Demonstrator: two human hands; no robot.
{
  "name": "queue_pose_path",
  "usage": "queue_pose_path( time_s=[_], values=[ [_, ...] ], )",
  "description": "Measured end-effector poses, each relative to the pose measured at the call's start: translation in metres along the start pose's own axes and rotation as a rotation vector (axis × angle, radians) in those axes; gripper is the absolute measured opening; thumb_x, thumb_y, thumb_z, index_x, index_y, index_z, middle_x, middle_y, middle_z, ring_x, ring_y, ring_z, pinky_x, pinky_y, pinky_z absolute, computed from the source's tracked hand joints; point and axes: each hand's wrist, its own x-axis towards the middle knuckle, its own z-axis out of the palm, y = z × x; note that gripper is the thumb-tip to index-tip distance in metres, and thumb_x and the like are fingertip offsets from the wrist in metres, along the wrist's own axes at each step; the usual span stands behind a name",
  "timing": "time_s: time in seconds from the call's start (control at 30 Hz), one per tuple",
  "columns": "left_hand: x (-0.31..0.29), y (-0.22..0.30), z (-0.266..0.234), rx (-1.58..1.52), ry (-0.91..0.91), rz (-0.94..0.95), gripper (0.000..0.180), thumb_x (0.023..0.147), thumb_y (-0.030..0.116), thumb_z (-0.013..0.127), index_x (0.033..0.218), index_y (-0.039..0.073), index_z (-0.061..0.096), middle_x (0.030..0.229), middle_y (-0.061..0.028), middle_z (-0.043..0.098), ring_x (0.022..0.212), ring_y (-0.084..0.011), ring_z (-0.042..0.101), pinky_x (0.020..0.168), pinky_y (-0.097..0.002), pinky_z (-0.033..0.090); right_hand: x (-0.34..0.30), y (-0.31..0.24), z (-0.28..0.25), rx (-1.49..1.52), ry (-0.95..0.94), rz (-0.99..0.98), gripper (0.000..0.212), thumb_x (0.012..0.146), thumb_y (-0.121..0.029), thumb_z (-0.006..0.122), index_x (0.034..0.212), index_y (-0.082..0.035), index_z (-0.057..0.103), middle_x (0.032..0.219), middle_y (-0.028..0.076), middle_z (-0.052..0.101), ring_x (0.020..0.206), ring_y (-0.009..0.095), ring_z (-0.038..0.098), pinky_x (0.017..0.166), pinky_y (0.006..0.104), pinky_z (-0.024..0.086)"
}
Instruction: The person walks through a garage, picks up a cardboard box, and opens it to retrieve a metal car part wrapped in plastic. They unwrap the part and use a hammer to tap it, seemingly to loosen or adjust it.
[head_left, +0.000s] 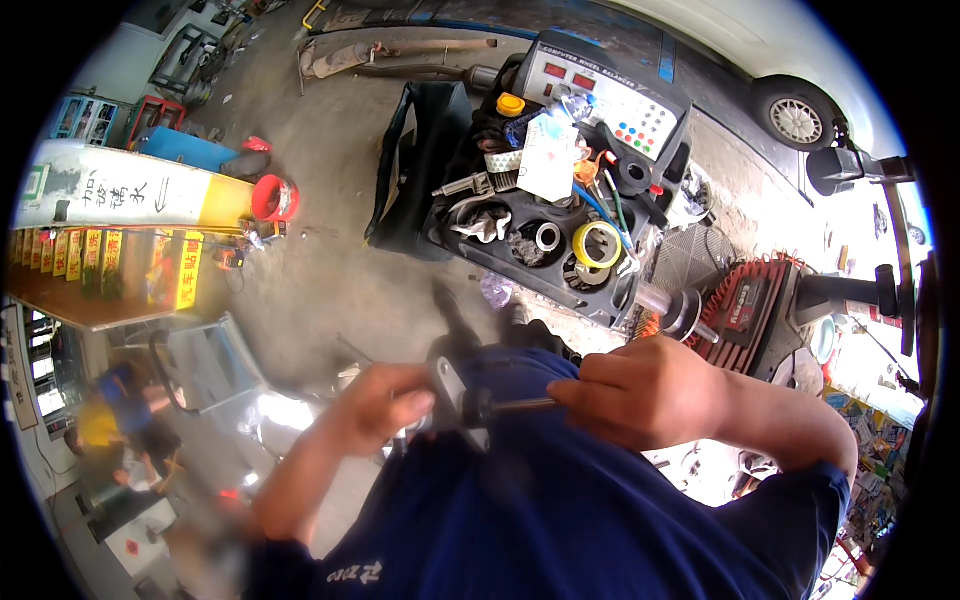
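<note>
In front of my dark blue shirt, my left hand [377, 408] is closed on a light metal bracket [450, 382] with a rounded, holed end. My right hand [648, 392] wraps round a thin metal rod [525, 405], which points left toward the bracket. Where they come together sits a dark round collar [477, 408]; whether the rod passes through the bracket, I cannot tell. The palm side of both hands is hidden, and the bracket's lower end is partly blurred.
Ahead stands a wheel balancer [600, 100], its tray holding a yellow tape roll [597, 244], rags and cones. Its shaft [680, 312] sticks out near my right forearm. A red finned machine [735, 312] stands at right, a car wheel [797, 118] beyond. People [120, 410] are at lower left.
</note>
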Motion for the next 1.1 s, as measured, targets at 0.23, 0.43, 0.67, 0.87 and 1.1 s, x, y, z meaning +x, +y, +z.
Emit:
queue_pose_path(
  time_s=[0.23, 0.43, 0.67, 0.87, 1.1],
  values=[
    [-0.001, 0.000, -0.005, -0.046, -0.058, -0.020, 0.046, 0.104, 0.043, 0.061, 0.119, 0.003, 0.077, 0.093, -0.0048, 0.076, 0.086, -0.0127, 0.070, 0.077, -0.0308, 0.055, 0.006, 0.005, 0.005, 0.465, 0.059, 0.221, 0.024, 0.093, -0.006, 0.080, 0.117, 0.001, 0.077, 0.092, 0.015, 0.074, 0.081, 0.035, 0.076, 0.071, 0.0454, 0.060],
    [0.004, -0.001, 0.000, -0.005, -0.026, 0.001, 0.055, 0.098, 0.052, 0.060, 0.119, 0.003, 0.077, 0.086, -0.0055, 0.076, 0.068, -0.0100, 0.065, 0.062, -0.0274, 0.051, 0.009, -0.001, -0.004, 0.592, -0.035, 0.409, 0.026, 0.096, -0.007, 0.078, 0.120, 0.000, 0.079, 0.099, 0.019, 0.078, 0.087, 0.035, 0.078, 0.077, 0.0430, 0.062],
    [0.006, 0.001, 0.001, 0.019, -0.038, 0.004, 0.053, 0.099, 0.049, 0.060, 0.119, 0.003, 0.077, 0.086, -0.0054, 0.076, 0.069, -0.0096, 0.065, 0.064, -0.0273, 0.052, 0.009, -0.006, 0.002, 0.608, -0.032, 0.456, 0.026, 0.096, -0.009, 0.078, 0.120, 0.000, 0.080, 0.098, 0.021, 0.078, 0.085, 0.035, 0.077, 0.076, 0.0431, 0.061],
    [0.005, -0.006, -0.001, -0.048, -0.031, -0.040, 0.053, 0.100, 0.050, 0.061, 0.121, 0.004, 0.076, 0.087, -0.0077, 0.077, 0.067, -0.0102, 0.067, 0.060, -0.0261, 0.051, 0.009, -0.002, -0.001, 0.573, 0.001, 0.395, 0.024, 0.096, -0.007, 0.078, 0.118, 0.000, 0.080, 0.096, 0.020, 0.078, 0.083, 0.036, 0.077, 0.075, 0.0441, 0.061],
    [0.008, -0.005, -0.001, -0.040, -0.041, -0.010, 0.055, 0.100, 0.051, 0.061, 0.122, 0.004, 0.076, 0.085, -0.0087, 0.077, 0.065, -0.0109, 0.067, 0.059, -0.0262, 0.052, 0.012, 0.000, -0.007, 0.547, -0.022, 0.385, 0.024, 0.096, -0.007, 0.079, 0.118, 0.000, 0.080, 0.099, 0.019, 0.078, 0.085, 0.035, 0.077, 0.075, 0.0435, 0.060]
  ],
)
